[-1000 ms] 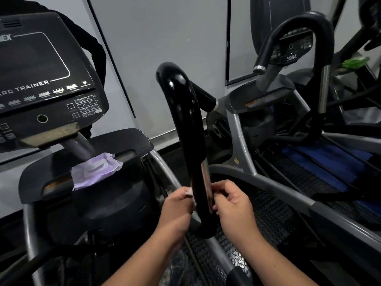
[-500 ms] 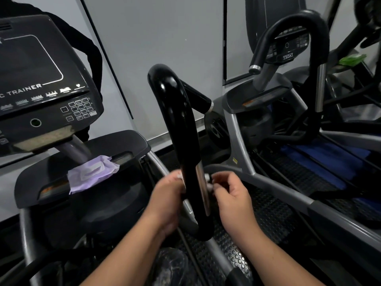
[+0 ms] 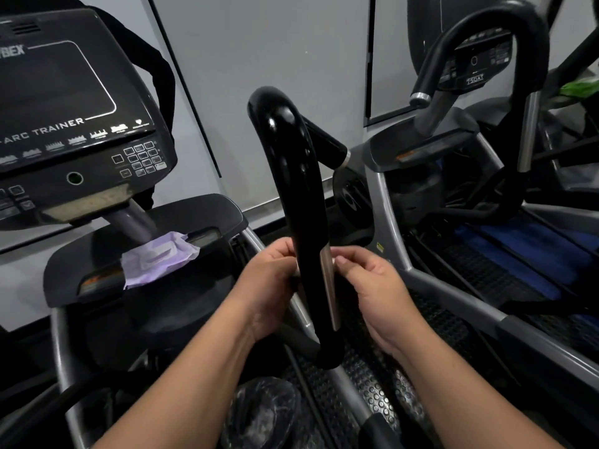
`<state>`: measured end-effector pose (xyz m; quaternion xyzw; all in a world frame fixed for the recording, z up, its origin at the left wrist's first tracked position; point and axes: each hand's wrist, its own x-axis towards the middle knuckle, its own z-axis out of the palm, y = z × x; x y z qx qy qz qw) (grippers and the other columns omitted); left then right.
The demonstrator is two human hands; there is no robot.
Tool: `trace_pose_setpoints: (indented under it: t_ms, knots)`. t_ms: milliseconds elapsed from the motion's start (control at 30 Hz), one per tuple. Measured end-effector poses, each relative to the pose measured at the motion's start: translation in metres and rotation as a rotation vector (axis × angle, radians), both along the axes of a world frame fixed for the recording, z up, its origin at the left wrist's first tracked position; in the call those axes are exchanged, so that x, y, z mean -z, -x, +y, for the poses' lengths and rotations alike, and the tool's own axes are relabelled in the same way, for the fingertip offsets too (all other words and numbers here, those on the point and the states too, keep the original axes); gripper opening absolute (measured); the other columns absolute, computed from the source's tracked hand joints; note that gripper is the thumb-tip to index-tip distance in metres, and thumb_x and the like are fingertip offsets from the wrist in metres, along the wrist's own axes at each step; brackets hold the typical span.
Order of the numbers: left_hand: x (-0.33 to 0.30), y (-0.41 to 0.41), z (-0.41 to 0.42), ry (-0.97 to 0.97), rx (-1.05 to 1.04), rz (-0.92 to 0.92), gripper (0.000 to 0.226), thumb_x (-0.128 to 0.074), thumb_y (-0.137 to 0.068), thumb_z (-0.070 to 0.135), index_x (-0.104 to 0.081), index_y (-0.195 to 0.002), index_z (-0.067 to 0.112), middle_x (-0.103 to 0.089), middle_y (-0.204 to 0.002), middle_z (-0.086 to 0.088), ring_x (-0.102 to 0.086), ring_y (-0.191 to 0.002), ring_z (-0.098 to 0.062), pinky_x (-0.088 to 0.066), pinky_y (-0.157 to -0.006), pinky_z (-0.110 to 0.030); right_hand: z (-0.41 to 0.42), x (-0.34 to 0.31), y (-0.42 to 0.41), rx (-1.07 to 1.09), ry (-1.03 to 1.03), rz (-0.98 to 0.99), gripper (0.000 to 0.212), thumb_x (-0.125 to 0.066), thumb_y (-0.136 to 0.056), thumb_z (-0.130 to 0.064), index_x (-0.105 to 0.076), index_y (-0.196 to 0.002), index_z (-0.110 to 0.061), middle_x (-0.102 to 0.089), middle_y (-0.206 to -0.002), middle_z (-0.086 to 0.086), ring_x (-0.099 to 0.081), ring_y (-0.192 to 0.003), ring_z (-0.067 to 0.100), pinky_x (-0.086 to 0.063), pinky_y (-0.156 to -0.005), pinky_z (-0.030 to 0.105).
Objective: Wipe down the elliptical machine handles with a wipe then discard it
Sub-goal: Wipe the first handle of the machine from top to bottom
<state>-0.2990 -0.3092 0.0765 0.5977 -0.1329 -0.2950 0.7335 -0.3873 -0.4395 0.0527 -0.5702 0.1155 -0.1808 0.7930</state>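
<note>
Both hands have slid up the handle (image 3: 301, 202) since a second ago. My left hand (image 3: 270, 286) wraps it; right hand (image 3: 372, 293) fingers pinched beside it. Wipe hidden now; it could slip out unseen. Pack (image 3: 158, 259) sits on the console ledge.

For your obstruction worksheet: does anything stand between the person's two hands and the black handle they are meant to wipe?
Nothing visible does. The left hand and the right hand sit on either side of the black handle, fingers against its lower part beside the metal strip. Whether a wipe lies between them cannot be seen.
</note>
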Motion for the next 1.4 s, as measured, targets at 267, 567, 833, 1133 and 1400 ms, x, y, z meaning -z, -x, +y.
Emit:
trace_pose_setpoints:
  t_ms: [267, 567, 833, 1133, 1400]
  knots:
    - [0.042, 0.024, 0.005, -0.255, -0.049, -0.146, 0.018, -0.060, -0.080, -0.007, -0.071, -0.095, -0.008, -0.071, -0.086, -0.024, -0.060, -0.079, -0.027, -0.047, -0.069, -0.032, 0.001, 0.037, -0.001, -0.057, 0.065, 0.234, 0.039, -0.058, -0.094, 0.006, -0.067, -0.063, -0.015, -0.063, -0.062, 0.001, -0.055, -0.065, 0.014, -0.045, -0.059, 0.020]
    - [0.001, 0.021, 0.008, -0.087, -0.157, -0.295, 0.030, -0.052, -0.086, -0.018, -0.072, -0.098, 0.001, -0.072, -0.091, -0.014, -0.064, -0.086, -0.024, -0.049, -0.084, -0.037, -0.006, 0.002, 0.004, -0.067, 0.074, 0.058, 0.025, -0.058, -0.074, 0.000, -0.073, -0.092, -0.011, -0.073, -0.080, 0.001, -0.065, -0.071, 0.009, -0.050, -0.062, 0.018]
    - [-0.002, 0.038, 0.015, -0.109, -0.117, -0.432, 0.036, -0.071, -0.075, 0.016, -0.067, -0.111, 0.017, -0.074, -0.105, -0.001, -0.069, -0.100, -0.019, -0.053, -0.094, -0.033, -0.003, -0.013, 0.008, 0.006, 0.160, -0.071, 0.010, -0.065, -0.070, -0.010, -0.066, -0.079, -0.016, -0.064, -0.078, 0.005, -0.056, -0.073, 0.014, -0.047, -0.063, 0.026]
    - [-0.006, 0.037, 0.011, -0.191, -0.118, -0.483, 0.046, -0.083, -0.074, 0.023, -0.063, -0.114, 0.011, -0.074, -0.107, -0.012, -0.071, -0.102, -0.021, -0.056, -0.094, -0.039, 0.011, 0.051, 0.039, 0.060, 0.305, 0.233, 0.018, -0.069, -0.062, -0.029, -0.064, -0.079, -0.025, -0.066, -0.068, -0.003, -0.060, -0.070, 0.015, -0.047, -0.065, 0.040]
    - [0.002, 0.035, 0.012, -0.202, -0.104, -0.525, 0.049, -0.081, -0.073, 0.034, -0.062, -0.116, 0.018, -0.073, -0.110, -0.008, -0.068, -0.109, -0.027, -0.053, -0.100, -0.050, 0.016, 0.056, 0.042, 0.092, 0.226, 0.224, 0.007, -0.065, -0.073, -0.016, -0.064, -0.074, -0.023, -0.063, -0.065, -0.003, -0.055, -0.065, 0.012, -0.044, -0.059, 0.031]
